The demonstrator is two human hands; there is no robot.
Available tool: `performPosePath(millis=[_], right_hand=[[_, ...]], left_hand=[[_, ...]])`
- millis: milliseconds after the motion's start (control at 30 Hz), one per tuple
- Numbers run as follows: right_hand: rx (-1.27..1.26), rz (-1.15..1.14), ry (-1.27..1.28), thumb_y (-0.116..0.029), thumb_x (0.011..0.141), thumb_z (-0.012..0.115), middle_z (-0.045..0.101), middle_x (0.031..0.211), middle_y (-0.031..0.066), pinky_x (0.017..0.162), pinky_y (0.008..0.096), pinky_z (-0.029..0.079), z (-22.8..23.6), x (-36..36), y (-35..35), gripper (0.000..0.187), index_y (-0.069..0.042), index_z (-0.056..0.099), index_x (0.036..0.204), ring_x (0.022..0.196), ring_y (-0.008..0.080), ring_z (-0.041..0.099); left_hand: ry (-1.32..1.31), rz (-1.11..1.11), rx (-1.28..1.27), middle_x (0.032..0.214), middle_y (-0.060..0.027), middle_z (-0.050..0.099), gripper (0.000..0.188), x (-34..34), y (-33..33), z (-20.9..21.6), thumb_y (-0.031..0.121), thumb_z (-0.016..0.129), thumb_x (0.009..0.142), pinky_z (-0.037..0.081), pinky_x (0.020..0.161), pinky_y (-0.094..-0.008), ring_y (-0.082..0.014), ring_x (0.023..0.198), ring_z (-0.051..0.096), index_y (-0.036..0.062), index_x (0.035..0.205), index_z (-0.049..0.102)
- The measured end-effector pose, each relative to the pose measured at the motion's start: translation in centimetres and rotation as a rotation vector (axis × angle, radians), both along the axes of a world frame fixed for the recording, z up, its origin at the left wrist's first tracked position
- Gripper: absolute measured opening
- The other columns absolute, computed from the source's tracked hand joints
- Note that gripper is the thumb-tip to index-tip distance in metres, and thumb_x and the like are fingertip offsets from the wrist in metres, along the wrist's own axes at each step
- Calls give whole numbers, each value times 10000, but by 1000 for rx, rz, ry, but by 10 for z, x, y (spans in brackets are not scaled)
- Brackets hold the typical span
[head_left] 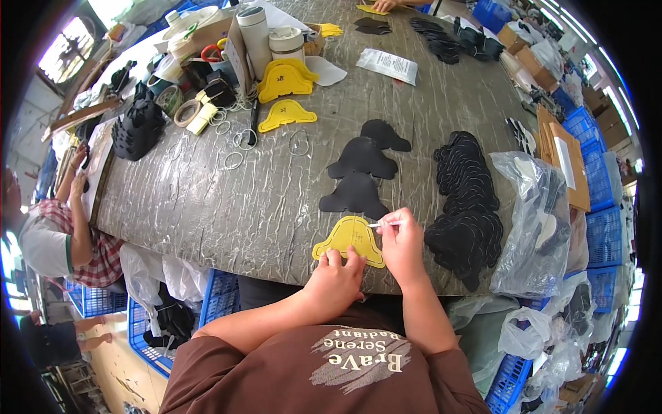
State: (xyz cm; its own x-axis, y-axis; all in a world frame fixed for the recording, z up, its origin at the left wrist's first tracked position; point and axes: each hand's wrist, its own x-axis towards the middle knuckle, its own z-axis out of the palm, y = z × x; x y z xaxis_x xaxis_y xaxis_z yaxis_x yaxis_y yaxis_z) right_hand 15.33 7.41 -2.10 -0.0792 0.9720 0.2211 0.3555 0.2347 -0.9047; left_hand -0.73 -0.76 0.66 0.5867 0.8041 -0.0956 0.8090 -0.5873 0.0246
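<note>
My left hand (336,279) presses a yellow curved template (345,234) onto the table near its front edge, fingers spread on the template's lower part. In my right hand (405,248) a slim white pen (383,223) is pinched, its tip at the template's upper right edge. Whether anything lies under the template is hidden. Just beyond it, black cut pieces (353,194) of a similar curved shape lie in an overlapping row. To the right is a long heap of stacked black pieces (463,200).
More yellow templates (287,116) lie at the far left near rubber bands (234,160), tape rolls (187,113) and a white tumbler (254,41). A clear plastic bag (529,221) is at the right. Another person (58,234) works at the left; a co-worker's hand (384,5) shows at the far edge.
</note>
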Motion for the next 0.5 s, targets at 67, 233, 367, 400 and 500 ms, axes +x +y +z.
performPosePath(millis=[67,233,367,400,500], right_hand=[[8,-5,-1,39,858,598,647,814,164,632,366,520,2,1,-10,91,7,517,884,729,317,670],[88,-1,4,50,853,597,655,880,168,667,381,534,-5,7,-28,112,4,510,908,776,327,669],[134,-7,-44,48,852,603,653,889,170,672,383,533,-8,13,-41,122,1,504,905,781,340,660],[165,-4,-53,51,851,605,651,888,173,674,382,532,-7,14,-45,127,-1,501,902,774,345,656],[201,3,-56,57,850,608,648,886,177,674,374,532,-8,19,-55,137,-4,495,898,761,343,652]], left_hand=[[3,2,0,1280,-232,516,716,0,0,0,505,666,788,535,809,-439,-416,952,550,23,1305,550],[12,1,-5,1283,-230,517,719,1,0,0,503,667,787,535,815,-439,-424,959,552,21,1307,547],[5,7,-7,1278,-222,517,725,1,0,2,499,677,780,537,817,-435,-419,969,548,18,1305,546],[4,3,-8,1278,-222,517,725,1,0,2,499,677,780,537,817,-435,-419,969,548,18,1305,546],[5,19,-34,1278,-218,511,729,1,0,1,497,683,774,540,812,-427,-407,973,540,16,1304,546]])
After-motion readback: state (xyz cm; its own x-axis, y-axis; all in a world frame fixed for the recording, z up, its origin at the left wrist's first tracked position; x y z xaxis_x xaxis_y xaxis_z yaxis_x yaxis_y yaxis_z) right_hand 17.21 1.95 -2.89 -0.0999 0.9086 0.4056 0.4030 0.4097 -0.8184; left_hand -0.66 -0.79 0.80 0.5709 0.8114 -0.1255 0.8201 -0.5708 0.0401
